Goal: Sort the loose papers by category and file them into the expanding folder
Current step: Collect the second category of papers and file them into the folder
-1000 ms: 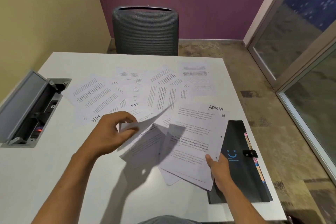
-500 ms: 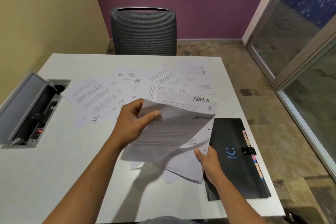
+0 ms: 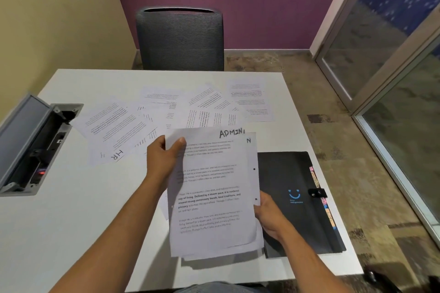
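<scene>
I hold a small stack of ADMIN sheets above the table's near side. My left hand pinches the top-left corner of the top sheet, thumb on its face. My right hand grips the stack's right edge from below. The black expanding folder lies closed flat to the right of the stack, with a blue smile print and coloured tabs along its right side. Several loose papers lie spread across the table's middle, one marked HR.
The white table has an open grey cable box set into its left side. A grey mesh chair stands at the far edge. A glass partition runs along the right, beyond the table's right edge.
My left hand lifted a sheet from the spread, carried it right and laid it on top of the ADMIN stack held in my right hand. The stack now hangs squared and upright.
</scene>
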A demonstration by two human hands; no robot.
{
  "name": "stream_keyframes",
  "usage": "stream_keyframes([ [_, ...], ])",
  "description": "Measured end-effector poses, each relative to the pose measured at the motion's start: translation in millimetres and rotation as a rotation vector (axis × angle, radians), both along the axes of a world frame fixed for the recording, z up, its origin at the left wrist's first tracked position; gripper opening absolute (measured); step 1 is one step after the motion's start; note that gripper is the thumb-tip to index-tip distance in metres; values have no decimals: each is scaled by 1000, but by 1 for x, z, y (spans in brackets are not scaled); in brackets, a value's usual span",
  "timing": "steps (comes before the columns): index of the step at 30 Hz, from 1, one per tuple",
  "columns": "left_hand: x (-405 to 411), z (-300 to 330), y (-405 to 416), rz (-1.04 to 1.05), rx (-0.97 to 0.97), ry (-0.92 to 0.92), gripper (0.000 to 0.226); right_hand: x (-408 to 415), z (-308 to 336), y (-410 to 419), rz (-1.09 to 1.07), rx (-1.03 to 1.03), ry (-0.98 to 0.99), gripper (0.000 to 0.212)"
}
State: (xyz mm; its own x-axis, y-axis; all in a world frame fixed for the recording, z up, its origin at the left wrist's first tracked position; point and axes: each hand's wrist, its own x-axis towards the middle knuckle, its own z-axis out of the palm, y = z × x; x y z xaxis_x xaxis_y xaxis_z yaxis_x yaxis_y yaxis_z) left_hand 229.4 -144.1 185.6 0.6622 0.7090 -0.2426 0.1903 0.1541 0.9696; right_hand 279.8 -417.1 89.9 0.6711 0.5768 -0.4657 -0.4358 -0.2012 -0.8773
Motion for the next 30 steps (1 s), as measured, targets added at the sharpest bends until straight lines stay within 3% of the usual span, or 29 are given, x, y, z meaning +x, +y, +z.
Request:
stream_keyframes([
  [7,-12,-41,6,39,79,76,17,-6,-2,-1,7,55,117,35],
  [14,-47,-80,1,-56,-199,163,78,-13,-11,-4,40,7,176,30],
  [19,-75,-97,-10,-232,-426,150,47,-17,-21,-7,41,-8,184,28],
  [24,-86,-107,-34,-325,-341,124,42,-16,-28,-5,109,-97,179,28],
  [28,-76,-106,-47,-236,-312,130,32,-8,-28,-3,-58,-182,343,57],
  [30,-70,-102,-53,-237,-240,133,29,-4,-28,-6,-72,-172,368,58],
])
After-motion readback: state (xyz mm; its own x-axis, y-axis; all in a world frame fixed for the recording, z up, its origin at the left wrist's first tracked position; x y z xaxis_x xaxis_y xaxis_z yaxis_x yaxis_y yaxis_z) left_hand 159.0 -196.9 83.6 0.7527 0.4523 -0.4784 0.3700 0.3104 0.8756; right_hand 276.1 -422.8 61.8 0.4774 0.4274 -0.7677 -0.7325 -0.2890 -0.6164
